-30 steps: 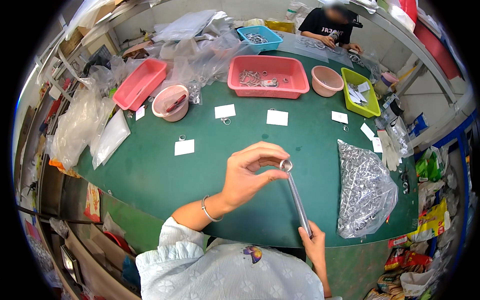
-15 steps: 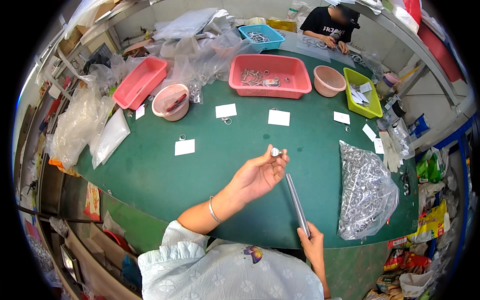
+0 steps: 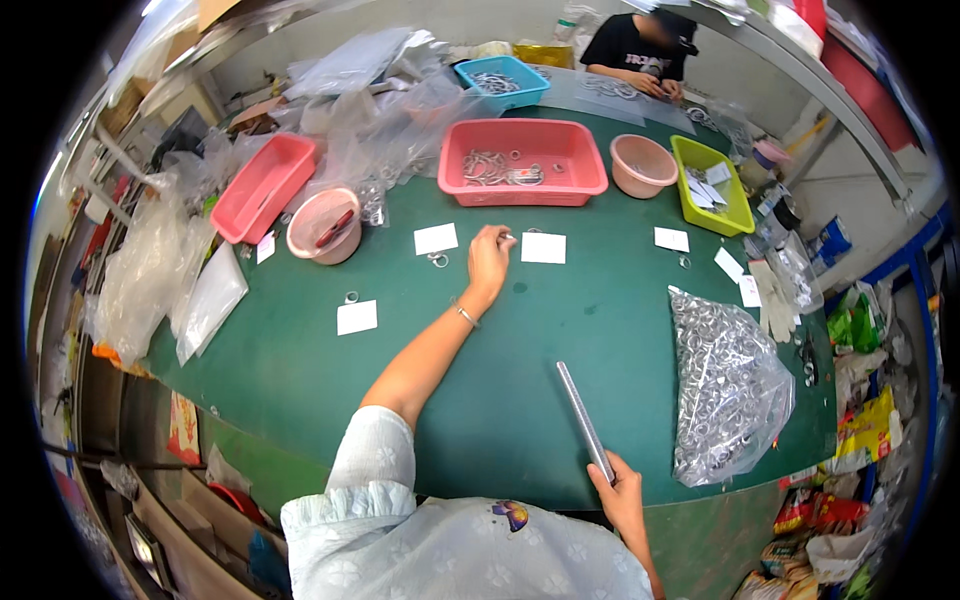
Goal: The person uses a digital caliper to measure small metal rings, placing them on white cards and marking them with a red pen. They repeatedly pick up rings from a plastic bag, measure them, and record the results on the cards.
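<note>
Hands, two. Left hand: fingertips closed on a small silver ring, partly hidden, just left of a white card. Right hand: gripping the lower end of a slim metal rod, slanted over the green desk. Right of rod: clear bag of rings. Beyond the card: pink basket.

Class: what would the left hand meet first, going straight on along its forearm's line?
Probably the near wall of the larger pink tray, though the left hand may be high enough to clear it; depth is unclear.
</note>
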The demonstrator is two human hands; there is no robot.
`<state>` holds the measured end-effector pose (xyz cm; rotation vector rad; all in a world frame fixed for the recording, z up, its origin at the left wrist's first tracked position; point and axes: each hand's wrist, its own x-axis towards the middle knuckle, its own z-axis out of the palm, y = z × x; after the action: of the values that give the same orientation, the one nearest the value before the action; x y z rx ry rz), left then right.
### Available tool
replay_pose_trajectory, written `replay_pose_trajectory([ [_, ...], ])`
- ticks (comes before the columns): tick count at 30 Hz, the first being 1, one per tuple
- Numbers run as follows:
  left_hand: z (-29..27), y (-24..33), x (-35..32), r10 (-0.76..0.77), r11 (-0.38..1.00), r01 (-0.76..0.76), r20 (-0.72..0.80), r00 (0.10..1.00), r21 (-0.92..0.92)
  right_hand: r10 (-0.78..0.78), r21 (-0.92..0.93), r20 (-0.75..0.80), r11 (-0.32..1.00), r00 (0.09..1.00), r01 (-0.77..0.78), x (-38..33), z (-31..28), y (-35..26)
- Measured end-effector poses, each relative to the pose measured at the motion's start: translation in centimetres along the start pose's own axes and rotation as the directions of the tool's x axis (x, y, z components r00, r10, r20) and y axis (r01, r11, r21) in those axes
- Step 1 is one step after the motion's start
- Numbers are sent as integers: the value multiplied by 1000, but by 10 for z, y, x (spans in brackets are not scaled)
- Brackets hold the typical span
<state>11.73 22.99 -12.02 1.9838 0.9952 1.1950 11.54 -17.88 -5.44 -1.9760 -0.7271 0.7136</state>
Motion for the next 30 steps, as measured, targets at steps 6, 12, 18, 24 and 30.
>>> replay_pose_trajectory([
  [6,32,-29,26,204,957,-252,281,938,144,-74,3,-62,997,995,74,-1,-6,6],
  [12,24,8,9,348,905,-365,112,931,217,-40,70,-27,997,999,42,-8,-18,8],
  [18,16,207,-78,562,819,-392,452,693,-418,5,205,-279,977,960,55,-46,-35,15],
  [24,94,284,-184,746,665,-232,620,243,-710,250,424,-657,903,711,75,-107,-80,34],
  [30,175,307,-256,750,546,-701,640,165,-459,350,539,-709,829,613,150,-137,-108,53],
])
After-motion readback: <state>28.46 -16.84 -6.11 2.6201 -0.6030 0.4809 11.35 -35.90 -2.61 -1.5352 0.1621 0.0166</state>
